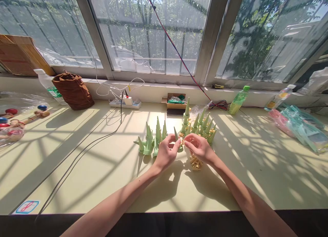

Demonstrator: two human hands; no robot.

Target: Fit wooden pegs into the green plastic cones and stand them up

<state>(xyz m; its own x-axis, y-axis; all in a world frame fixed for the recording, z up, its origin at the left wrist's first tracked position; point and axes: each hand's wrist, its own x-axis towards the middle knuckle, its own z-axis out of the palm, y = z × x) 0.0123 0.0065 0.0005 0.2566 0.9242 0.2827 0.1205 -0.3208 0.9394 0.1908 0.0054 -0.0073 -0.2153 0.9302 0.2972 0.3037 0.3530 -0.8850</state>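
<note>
My left hand is closed around a green cone, which stands point up between thumb and fingers. Just right of it, my right hand pinches a small pale yellow piece against the cone's side; its exact shape is too small to tell. Below my right hand lies a pile of short yellowish pegs, partly covered by the hand. Several plain green cones stand to the left. Behind my right hand is another group of green cones with yellowish bits among them, some stacked.
Behind the cones sits a small open box with green contents. A power strip trails a black cable across the table. A brown pouch stands left; a green bottle and plastic bags are right.
</note>
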